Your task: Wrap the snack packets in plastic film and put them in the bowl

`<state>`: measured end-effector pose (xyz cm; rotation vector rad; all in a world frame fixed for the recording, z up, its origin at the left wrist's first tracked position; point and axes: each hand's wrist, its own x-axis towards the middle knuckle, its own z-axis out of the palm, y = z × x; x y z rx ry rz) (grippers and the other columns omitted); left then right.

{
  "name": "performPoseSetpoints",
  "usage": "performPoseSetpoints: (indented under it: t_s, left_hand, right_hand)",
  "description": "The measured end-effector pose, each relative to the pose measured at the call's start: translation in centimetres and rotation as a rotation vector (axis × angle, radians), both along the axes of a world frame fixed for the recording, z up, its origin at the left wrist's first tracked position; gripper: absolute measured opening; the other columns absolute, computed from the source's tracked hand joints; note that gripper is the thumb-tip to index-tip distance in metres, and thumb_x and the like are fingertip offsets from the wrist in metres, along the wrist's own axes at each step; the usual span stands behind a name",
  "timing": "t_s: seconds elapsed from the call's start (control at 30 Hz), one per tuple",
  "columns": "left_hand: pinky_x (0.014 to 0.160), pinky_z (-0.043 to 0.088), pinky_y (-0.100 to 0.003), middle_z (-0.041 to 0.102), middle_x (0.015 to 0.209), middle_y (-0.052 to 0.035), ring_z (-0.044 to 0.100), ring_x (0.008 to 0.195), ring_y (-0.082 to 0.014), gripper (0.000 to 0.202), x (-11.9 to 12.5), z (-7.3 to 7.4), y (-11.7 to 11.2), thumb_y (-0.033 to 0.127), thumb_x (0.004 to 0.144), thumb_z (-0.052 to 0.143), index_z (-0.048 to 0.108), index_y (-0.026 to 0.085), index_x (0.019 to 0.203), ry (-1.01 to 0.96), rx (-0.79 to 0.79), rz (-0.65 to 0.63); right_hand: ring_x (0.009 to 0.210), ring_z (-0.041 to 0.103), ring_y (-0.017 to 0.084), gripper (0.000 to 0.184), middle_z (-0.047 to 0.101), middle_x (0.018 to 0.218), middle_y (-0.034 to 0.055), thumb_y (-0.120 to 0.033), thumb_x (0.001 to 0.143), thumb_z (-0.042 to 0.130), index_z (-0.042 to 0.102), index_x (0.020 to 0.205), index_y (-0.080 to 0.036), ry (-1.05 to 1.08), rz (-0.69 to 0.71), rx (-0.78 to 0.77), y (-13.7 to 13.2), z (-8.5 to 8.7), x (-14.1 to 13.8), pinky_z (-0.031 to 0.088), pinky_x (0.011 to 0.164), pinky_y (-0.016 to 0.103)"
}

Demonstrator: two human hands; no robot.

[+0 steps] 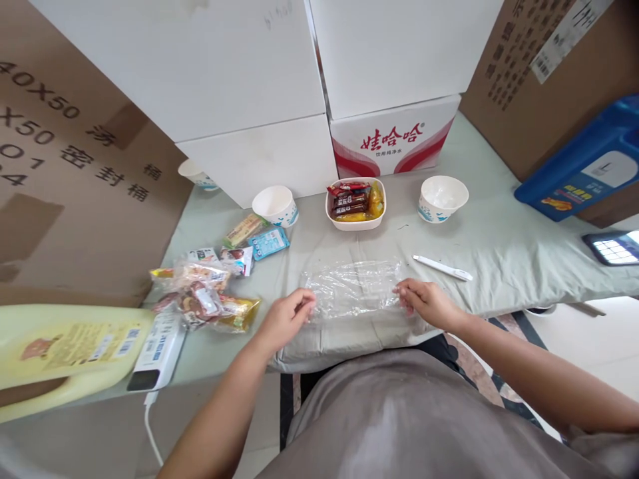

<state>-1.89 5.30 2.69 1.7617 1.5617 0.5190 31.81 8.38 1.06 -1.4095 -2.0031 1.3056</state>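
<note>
A clear plastic bag [357, 289] lies stretched out flat on the cloth near the table's front edge. Its left end is pinched by my left hand [292, 313], its right end by my right hand [424, 299]. Just past my right hand rests a white utility knife [442, 267]. Beyond the bag stands a white rectangular tub [355, 225] packed with wrapped snacks [349, 203] in red, brown and yellow. To its left is a white paper bowl [276, 205], and to its right another paper bowl [442, 199] with something clear inside.
Several packaged snacks [207, 286] are heaped at the left, beside a power bank [157, 349] with a cable and a yellow jug [74, 352]. White boxes [394, 140] wall off the back. A blue jug [584, 159] and a phone [614, 247] are at the right.
</note>
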Motion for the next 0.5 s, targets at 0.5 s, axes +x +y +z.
performPoseSetpoints:
  t_s: [0.5]
  left_hand:
    - [0.074, 0.048, -0.026, 0.069, 0.083, -0.0007, 0.065, 0.076, -0.0161, 0.024, 0.6, -4.5, 6.6, 0.031, 0.077, 0.065, 0.066, 0.021, 0.099, 0.167, 0.184, 0.294]
  right_hand:
    - [0.083, 0.069, 0.021, 0.032, 0.073, 0.099, 0.0087, -0.03, 0.1, 0.029, 0.057, 0.112, -0.019, -0.697, -0.136, 0.354, 4.5, -2.0, -4.3, 0.043, 0.066, 0.028]
